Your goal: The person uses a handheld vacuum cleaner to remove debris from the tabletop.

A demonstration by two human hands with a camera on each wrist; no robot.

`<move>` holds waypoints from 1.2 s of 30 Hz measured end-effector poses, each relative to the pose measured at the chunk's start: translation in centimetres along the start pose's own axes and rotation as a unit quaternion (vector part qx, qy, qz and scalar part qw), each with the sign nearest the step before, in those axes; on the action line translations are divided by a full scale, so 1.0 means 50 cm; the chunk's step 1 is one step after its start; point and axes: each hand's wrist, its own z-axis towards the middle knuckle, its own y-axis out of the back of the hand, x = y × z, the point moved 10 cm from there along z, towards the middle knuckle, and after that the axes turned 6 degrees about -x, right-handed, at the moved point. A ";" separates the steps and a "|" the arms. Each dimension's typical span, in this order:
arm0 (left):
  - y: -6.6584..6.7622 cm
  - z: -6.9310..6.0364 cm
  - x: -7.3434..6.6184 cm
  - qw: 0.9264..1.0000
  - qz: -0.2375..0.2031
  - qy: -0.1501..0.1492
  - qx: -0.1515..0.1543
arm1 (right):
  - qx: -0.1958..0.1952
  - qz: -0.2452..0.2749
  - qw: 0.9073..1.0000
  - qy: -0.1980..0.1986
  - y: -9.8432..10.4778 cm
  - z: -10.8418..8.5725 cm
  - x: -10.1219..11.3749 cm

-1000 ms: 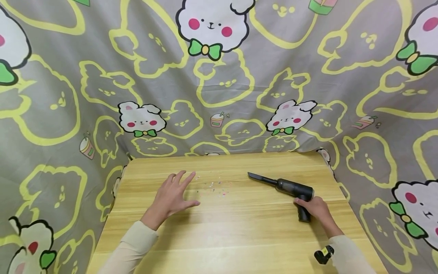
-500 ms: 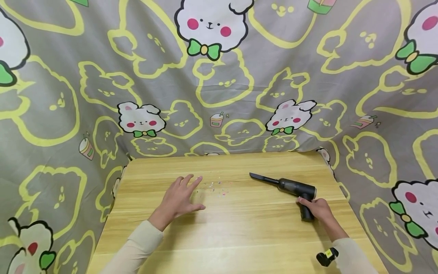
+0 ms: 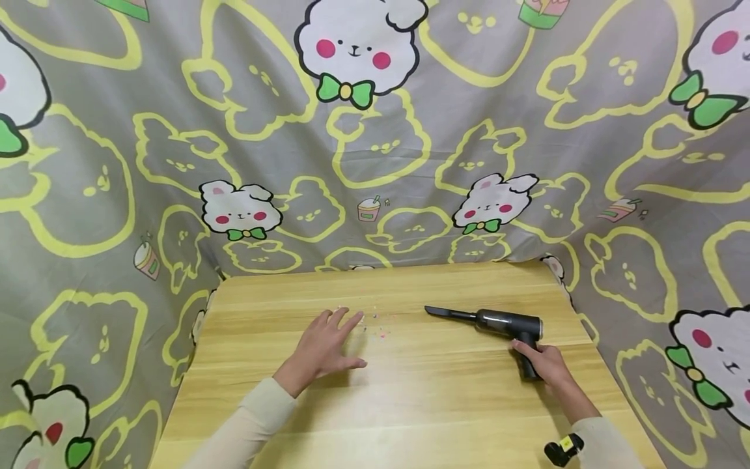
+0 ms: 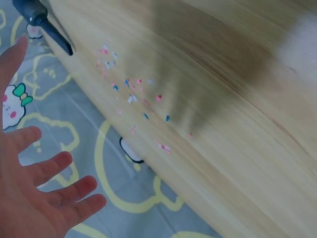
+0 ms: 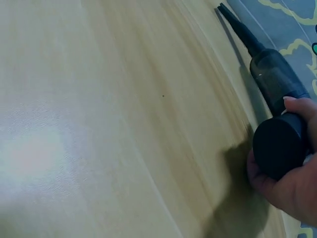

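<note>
A black handheld vacuum cleaner (image 3: 504, 322) with a narrow nozzle is held by its handle in my right hand (image 3: 549, 366). Its nozzle points left, toward small paper scraps (image 4: 131, 96) in pink, white and blue scattered on the table. In the right wrist view, the right hand's fingers curl round the vacuum's handle (image 5: 280, 146). My left hand (image 3: 322, 348) hovers beside the scraps with fingers spread and holds nothing; it partly hides them in the head view. The left wrist view shows that hand (image 4: 39, 183) with its palm bare.
The wooden table (image 3: 410, 404) extends below both hands. A grey curtain (image 3: 316, 156) with rabbit prints hangs close behind the table and along both sides. A small black and yellow device (image 3: 564, 449) sits by the right sleeve.
My left hand has moved right and slightly toward me, now covering some scraps. The vacuum stays in my right hand, its nozzle slightly lower in view. The head view has tilted slightly.
</note>
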 end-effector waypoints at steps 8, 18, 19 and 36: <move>-0.017 0.016 -0.015 1.000 -0.002 -0.003 0.013 | 0.026 0.038 0.999 -0.007 -0.015 -0.007 -0.011; -0.028 0.036 -0.038 1.000 -0.020 -0.010 0.016 | 0.033 0.059 0.998 -0.002 -0.023 -0.016 -0.003; -0.029 0.038 -0.042 1.000 -0.023 -0.012 0.014 | 0.034 0.072 0.997 -0.004 -0.025 -0.017 -0.002; -0.049 0.075 -0.101 0.999 0.004 -0.041 0.008 | 0.062 0.240 0.969 0.013 -0.054 -0.042 0.028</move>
